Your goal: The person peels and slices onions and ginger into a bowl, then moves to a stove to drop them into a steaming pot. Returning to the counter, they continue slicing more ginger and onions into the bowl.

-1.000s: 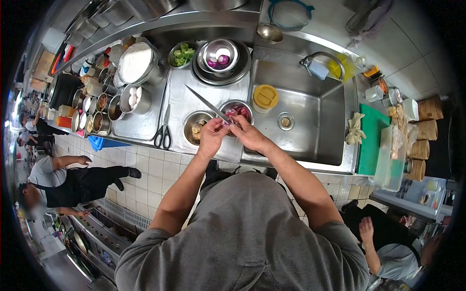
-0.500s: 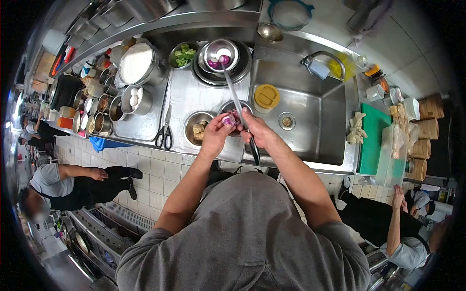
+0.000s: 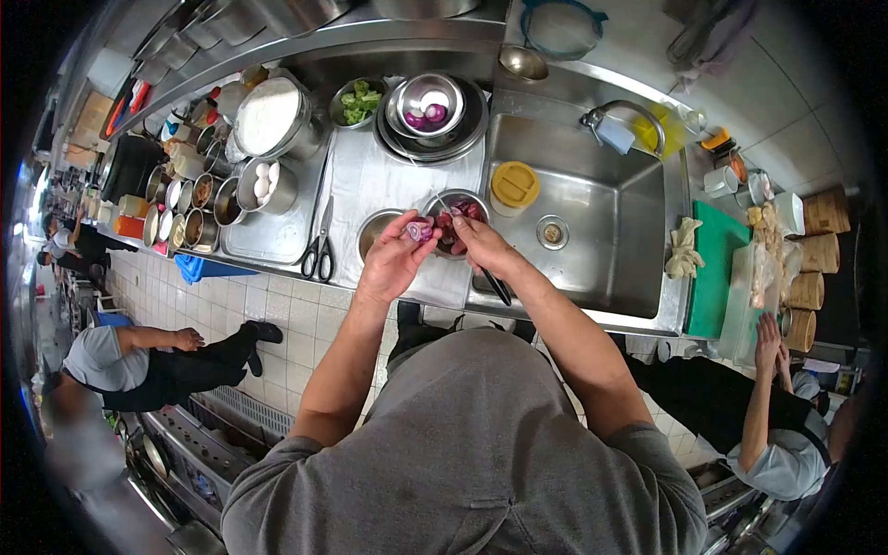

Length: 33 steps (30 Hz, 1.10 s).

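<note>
A small red onion (image 3: pixel 419 229), partly peeled, is held just left of the sink (image 3: pixel 592 231), above the counter's front edge. The left hand (image 3: pixel 393 261) pinches it between thumb and fingertips. The right hand (image 3: pixel 479 245) meets it from the sink side, curled around a knife (image 3: pixel 497 288) whose dark handle points back toward the person; the blade is hidden.

Peeling appears to be the step in hand. It would go best with the onion kept over the steel bowl of purple skins (image 3: pixel 460 215), touching the sink's left rim, and the edge turned away from the left thumb. Scissors (image 3: pixel 320 248) lie farther left of the sink.
</note>
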Each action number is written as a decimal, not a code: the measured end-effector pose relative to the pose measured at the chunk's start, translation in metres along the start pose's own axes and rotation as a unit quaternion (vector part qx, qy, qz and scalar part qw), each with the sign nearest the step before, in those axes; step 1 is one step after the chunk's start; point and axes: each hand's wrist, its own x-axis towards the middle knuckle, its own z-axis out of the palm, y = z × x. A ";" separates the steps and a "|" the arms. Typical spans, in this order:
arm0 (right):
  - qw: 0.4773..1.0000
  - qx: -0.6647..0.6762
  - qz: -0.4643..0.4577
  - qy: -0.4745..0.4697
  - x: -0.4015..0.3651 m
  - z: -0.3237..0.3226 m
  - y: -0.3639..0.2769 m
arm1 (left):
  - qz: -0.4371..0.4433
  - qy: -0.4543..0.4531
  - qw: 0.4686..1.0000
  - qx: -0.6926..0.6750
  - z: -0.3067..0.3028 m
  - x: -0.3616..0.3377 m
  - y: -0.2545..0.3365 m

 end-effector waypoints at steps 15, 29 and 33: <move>0.936 -0.268 -0.218 0.072 -0.059 0.023 -0.039 | 0.054 0.039 0.998 0.006 -0.006 -0.001 -0.002; 0.906 -0.348 -0.227 0.082 -0.072 0.024 -0.045 | 0.022 0.017 0.995 0.093 -0.007 0.002 -0.013; 0.905 -0.149 -0.381 0.117 -0.016 0.033 0.002 | 0.008 0.013 0.998 0.065 -0.015 0.007 -0.017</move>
